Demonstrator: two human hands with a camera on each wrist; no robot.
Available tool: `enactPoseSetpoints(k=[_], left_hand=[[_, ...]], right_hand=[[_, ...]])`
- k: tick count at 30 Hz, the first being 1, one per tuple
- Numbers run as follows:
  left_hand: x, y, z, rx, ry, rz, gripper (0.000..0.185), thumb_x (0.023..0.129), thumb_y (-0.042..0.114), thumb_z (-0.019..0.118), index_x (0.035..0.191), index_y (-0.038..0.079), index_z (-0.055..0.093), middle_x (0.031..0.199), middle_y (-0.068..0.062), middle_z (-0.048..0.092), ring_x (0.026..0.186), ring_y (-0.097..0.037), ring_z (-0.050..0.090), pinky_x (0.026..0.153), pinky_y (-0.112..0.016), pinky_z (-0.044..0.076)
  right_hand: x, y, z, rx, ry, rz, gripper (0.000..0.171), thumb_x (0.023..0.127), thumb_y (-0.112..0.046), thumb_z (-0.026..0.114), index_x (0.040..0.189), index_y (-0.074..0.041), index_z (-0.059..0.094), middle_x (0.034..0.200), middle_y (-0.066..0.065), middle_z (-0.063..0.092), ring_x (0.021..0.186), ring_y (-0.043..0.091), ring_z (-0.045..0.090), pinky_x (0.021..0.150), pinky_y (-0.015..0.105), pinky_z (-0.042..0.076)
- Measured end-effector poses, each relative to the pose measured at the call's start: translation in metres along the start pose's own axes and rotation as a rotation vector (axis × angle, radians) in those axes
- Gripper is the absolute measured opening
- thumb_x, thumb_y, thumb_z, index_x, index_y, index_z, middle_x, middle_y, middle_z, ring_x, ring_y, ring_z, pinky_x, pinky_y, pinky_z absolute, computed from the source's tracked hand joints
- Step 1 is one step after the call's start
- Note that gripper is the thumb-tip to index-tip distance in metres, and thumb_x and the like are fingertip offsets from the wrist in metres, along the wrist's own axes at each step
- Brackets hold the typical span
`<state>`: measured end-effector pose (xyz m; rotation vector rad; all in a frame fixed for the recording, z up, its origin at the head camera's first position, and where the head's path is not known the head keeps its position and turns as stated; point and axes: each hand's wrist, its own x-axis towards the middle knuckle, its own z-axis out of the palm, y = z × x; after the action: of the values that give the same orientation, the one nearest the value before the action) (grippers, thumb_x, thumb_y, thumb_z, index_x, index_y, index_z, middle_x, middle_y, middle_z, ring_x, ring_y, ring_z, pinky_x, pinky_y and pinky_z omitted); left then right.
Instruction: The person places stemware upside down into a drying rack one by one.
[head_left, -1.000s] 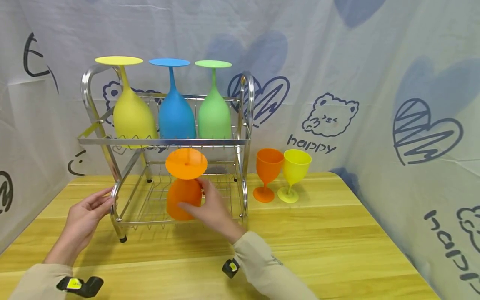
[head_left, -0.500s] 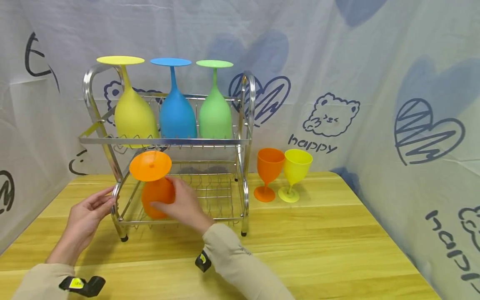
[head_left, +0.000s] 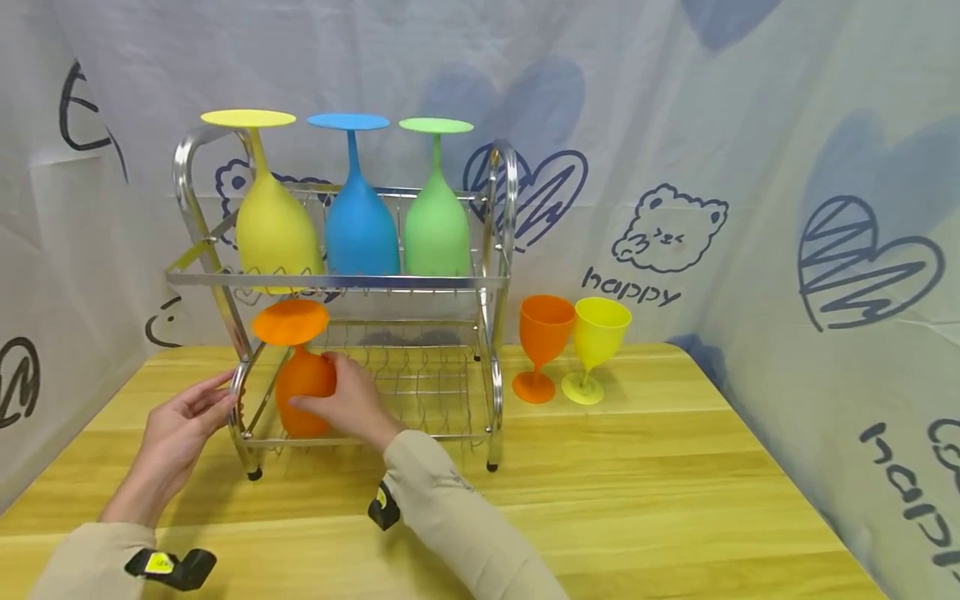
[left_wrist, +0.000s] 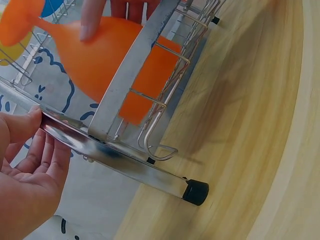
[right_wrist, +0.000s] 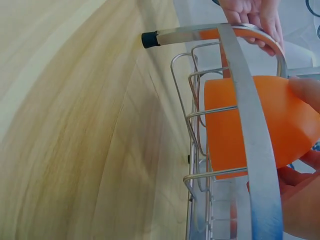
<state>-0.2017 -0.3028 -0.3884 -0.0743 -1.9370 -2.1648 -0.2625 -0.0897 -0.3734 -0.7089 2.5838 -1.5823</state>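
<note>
An orange goblet [head_left: 303, 392] stands upside down at the left end of the lower shelf of a metal dish rack [head_left: 367, 442], its round foot just below the upper tier. My right hand [head_left: 348, 400] grips its bowl, thumb in front and fingers round the far side. In the right wrist view the goblet's rim rests low among the wire loops behind the front bar. My left hand [head_left: 183, 425] holds the rack's left front leg, and the left wrist view shows the thumb [left_wrist: 25, 125] on one side of the tube and the fingers behind it.
Upside down on the upper tier stand a yellow goblet [head_left: 277, 229], a blue goblet [head_left: 362, 233] and a green goblet [head_left: 437, 233]. Right of the rack, another orange goblet [head_left: 546, 333] and a yellow goblet [head_left: 600, 333] stand upright on the wooden table [head_left: 637, 492]. A printed curtain [head_left: 675, 100] hangs behind.
My right hand has moved the orange goblet leftward along the lower shelf, from the middle to the left end, and its tilted foot has levelled out. The left hand stays on the leg.
</note>
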Motion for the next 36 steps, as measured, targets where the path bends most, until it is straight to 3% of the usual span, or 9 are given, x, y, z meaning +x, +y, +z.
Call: enactPoseSetpoints(k=[7,14,21,26,36], left_hand=[[0.0,-0.002,0.0,-0.004,0.0,0.004,0.031,0.093,0.007,0.063,0.113,0.03,0.071,0.089,0.008,0.064,0.081,-0.002,0.063,0.072,-0.013,0.053],[0.001,-0.003,0.001,0.003,0.014,0.004,0.031,0.094,0.008,0.063,0.114,0.03,0.07,0.09,0.009,0.064,0.082,-0.001,0.062,0.073,-0.012,0.052],[0.0,-0.003,0.002,-0.005,0.016,0.014,0.03,0.093,0.007,0.063,0.113,0.029,0.07,0.089,0.008,0.063,0.081,-0.001,0.062,0.073,-0.012,0.052],[0.0,-0.002,0.001,0.002,0.026,0.01,0.03,0.093,0.008,0.064,0.114,0.029,0.07,0.089,0.009,0.063,0.081,-0.001,0.062,0.072,-0.012,0.052],[0.0,-0.003,0.001,0.036,0.033,-0.002,0.031,0.094,0.01,0.063,0.116,0.03,0.069,0.09,0.011,0.064,0.082,0.0,0.061,0.071,-0.012,0.052]], right_hand=[[0.007,0.005,0.004,0.036,-0.003,0.031,0.064,0.082,-0.029,0.078,0.135,-0.007,0.049,0.114,0.001,0.061,0.09,0.011,0.058,0.074,0.023,0.052],[0.009,0.01,0.006,0.012,0.013,-0.001,0.064,0.084,-0.031,0.076,0.137,-0.008,0.049,0.116,0.002,0.062,0.092,0.01,0.059,0.077,0.023,0.051],[0.006,0.004,0.002,-0.042,0.029,0.049,0.084,0.084,-0.04,0.074,0.15,-0.01,0.032,0.145,0.006,0.043,0.118,0.019,0.052,0.093,0.033,0.049],[-0.002,-0.007,-0.011,-0.049,0.019,0.031,0.082,0.086,-0.034,0.074,0.151,-0.009,0.03,0.152,0.009,0.034,0.134,0.024,0.039,0.105,0.04,0.041],[-0.04,-0.023,-0.053,-0.175,-0.045,-0.016,0.077,0.086,-0.028,0.073,0.15,-0.014,0.034,0.153,0.004,0.033,0.137,0.022,0.035,0.107,0.047,0.036]])
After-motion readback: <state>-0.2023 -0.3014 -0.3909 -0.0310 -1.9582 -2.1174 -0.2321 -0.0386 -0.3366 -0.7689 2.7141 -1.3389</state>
